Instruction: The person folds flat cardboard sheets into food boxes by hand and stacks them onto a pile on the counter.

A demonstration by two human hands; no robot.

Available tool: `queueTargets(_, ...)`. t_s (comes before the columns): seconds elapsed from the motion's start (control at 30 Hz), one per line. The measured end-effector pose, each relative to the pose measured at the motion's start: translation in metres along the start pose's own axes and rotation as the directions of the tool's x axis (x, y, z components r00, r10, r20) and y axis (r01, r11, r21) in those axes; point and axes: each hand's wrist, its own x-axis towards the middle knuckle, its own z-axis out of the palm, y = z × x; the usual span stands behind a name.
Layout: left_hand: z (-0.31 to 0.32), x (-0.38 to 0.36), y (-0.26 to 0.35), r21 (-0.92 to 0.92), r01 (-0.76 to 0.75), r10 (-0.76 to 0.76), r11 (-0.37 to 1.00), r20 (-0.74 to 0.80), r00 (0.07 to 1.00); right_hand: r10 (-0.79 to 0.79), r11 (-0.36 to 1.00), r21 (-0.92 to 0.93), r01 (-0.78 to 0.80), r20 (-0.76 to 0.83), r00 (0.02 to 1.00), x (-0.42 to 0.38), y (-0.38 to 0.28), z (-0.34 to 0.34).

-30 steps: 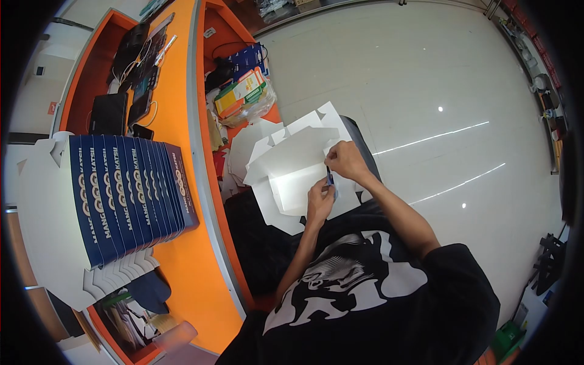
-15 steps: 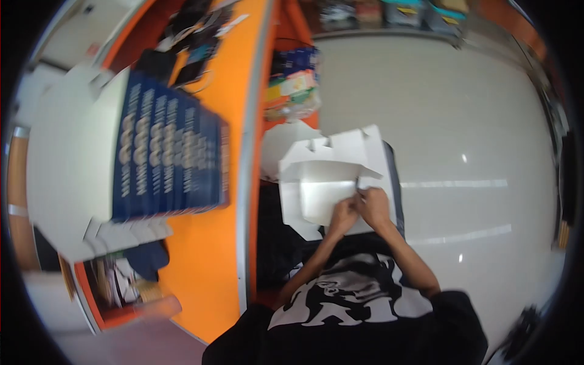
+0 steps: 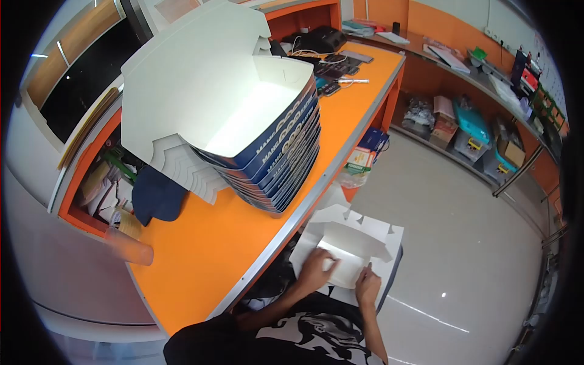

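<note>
A white cardboard food box (image 3: 342,254), partly folded with its flaps standing out, lies on my lap. My left hand (image 3: 316,271) is over the box's left side, fingers curved and apart, nothing visible between them. At the right front corner, my right hand (image 3: 368,287) is closed on the box's wall, with the thumb and fingers pressed together there. Left of me, a tall nested stack of blue-and-white printed boxes (image 3: 267,155) stands on the orange table (image 3: 201,255), flaps spread outward.
Phones and cables (image 3: 331,70) lie at the table's far end. A dark blue cap (image 3: 159,193) and a clear cup (image 3: 131,248) are at the near left. Plastic bins (image 3: 471,131) sit on a low shelf across the tiled floor (image 3: 450,243).
The view has swung left and upward. My hands, close together at the box's right corner before, are now apart; the left has moved to the box's left side.
</note>
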Motion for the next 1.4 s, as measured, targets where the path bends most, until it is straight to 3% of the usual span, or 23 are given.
queueTargets(0.07, -0.007, -0.008, -0.024, 0.233, 0.007, 0.033, 0.973, -0.166, 0.986, -0.013, 0.998, -0.058, 0.014, 0.011, 1.000, -0.004, -0.003, 0.004)
queueTargets(0.1, -0.009, -0.013, -0.030, 0.322, 0.069, -0.015, 0.944, -0.167, 0.986, -0.016, 0.998, -0.066, 0.016, 0.001, 1.000, -0.005, -0.006, 0.004)
queueTargets(0.2, 0.022, -0.028, -0.070, 0.219, 0.119, -0.070, 0.968, -0.219, 0.973, -0.027, 0.993, -0.118, 0.030, 0.026, 0.999, -0.007, -0.013, 0.002)
queueTargets(0.23, 0.024, -0.028, -0.076, 0.213, 0.154, -0.128, 0.965, -0.134, 0.983, -0.028, 0.992, -0.124, 0.030, 0.013, 1.000, -0.007, -0.012, 0.002)
queueTargets(0.3, 0.028, -0.024, -0.081, 0.165, 0.191, -0.184, 0.968, -0.058, 0.981, 0.036, 0.996, 0.074, -0.038, 0.025, 0.999, -0.006, -0.007, 0.000)
queueTargets(0.37, 0.029, -0.018, -0.086, 0.059, 0.258, -0.254, 0.964, -0.070, 0.965, 0.051, 0.996, 0.072, -0.057, 0.075, 0.996, -0.011, 0.011, 0.008)
queueTargets(0.43, 0.030, -0.015, -0.084, 0.031, 0.275, -0.273, 0.961, -0.056, 0.961, 0.232, 0.883, 0.421, -0.208, -0.005, 0.973, -0.022, 0.023, 0.024)
queueTargets(0.47, 0.032, -0.014, -0.081, -0.090, 0.287, -0.292, 0.954, -0.041, 0.956, 0.315, 0.791, 0.518, -0.325, 0.110, 0.943, -0.024, 0.021, 0.019)
queueTargets(0.5, 0.034, -0.012, -0.077, -0.209, 0.299, -0.311, 0.931, -0.026, 0.950, 0.313, 0.795, 0.515, -0.319, 0.103, 0.944, -0.027, 0.015, 0.016)
queueTargets(0.57, 0.035, -0.012, -0.065, -0.304, 0.325, -0.354, 0.895, -0.041, 0.935, 0.276, 0.733, 0.661, -0.159, -0.076, 0.958, -0.026, -0.003, 0.012)
queueTargets(0.63, 0.021, -0.005, -0.031, -0.421, 0.402, -0.449, 0.813, -0.013, 0.893, 0.254, 0.679, 0.722, -0.134, -0.059, 0.965, -0.019, -0.007, 0.005)
queueTargets(0.7, 0.017, 0.000, -0.012, -0.494, 0.362, -0.442, 0.791, -0.052, 0.895, 0.283, 0.576, 0.801, -0.161, -0.011, 0.959, -0.010, -0.017, -0.017)
queueTargets(0.73, 0.012, 0.003, -0.004, -0.490, 0.358, -0.424, 0.795, -0.027, 0.905, 0.249, 0.600, 0.786, -0.148, -0.008, 0.968, -0.004, -0.019, -0.025)
queueTargets(0.8, 0.000, 0.010, 0.020, -0.511, 0.350, -0.412, 0.785, -0.010, 0.911, 0.312, 0.309, 0.939, -0.147, 0.045, 0.949, 0.005, -0.026, -0.040)
queueTargets(0.83, -0.005, 0.013, 0.027, -0.501, 0.348, -0.385, 0.793, 0.030, 0.922, 0.291, 0.327, 0.933, -0.149, 0.050, 0.955, 0.008, -0.032, -0.047)
queueTargets(0.9, -0.008, 0.021, 0.037, -0.536, 0.345, -0.384, 0.770, 0.042, 0.922, 0.314, 0.185, 0.982, -0.042, -0.019, 0.949, 0.016, -0.048, -0.062)
queueTargets(0.93, -0.008, 0.024, 0.044, -0.530, 0.224, -0.297, 0.818, -0.057, 0.953, 0.301, 0.194, 0.980, -0.043, -0.018, 0.953, 0.019, -0.050, -0.067)
queueTargets(0.97, -0.010, 0.026, 0.051, -0.509, 0.101, -0.204, 0.855, -0.152, 0.967, 0.277, 0.299, 0.953, -0.039, -0.047, 0.960, 0.021, -0.051, -0.072)
queueTargets(1.0, -0.013, 0.026, 0.057, -0.514, 0.098, -0.206, 0.852, -0.158, 0.966, 0.252, 0.399, 0.916, -0.032, -0.076, 0.965, 0.024, -0.052, -0.077)
queueTargets(1.1, -0.024, 0.027, 0.075, -0.481, 0.080, -0.129, 0.873, -0.070, 0.989, 0.248, 0.320, 0.944, -0.075, -0.007, 0.969, 0.034, -0.060, -0.099)
queueTargets(1.23, -0.034, 0.035, 0.103, -0.466, 0.074, -0.089, 0.882, -0.010, 0.996, 0.303, 0.311, 0.950, -0.016, -0.083, 0.949, 0.049, -0.080, -0.128)
queueTargets(1.33, -0.045, 0.042, 0.126, -0.542, 0.104, -0.134, 0.834, -0.016, 0.991, 0.177, 0.589, 0.802, 0.098, -0.247, 0.953, 0.069, -0.072, -0.146)
queueTargets(1.4, -0.049, 0.050, 0.136, -0.546, -0.089, 0.002, 0.833, -0.158, 0.988, 0.073, 0.755, 0.637, 0.156, -0.318, 0.945, 0.090, -0.086, -0.172)
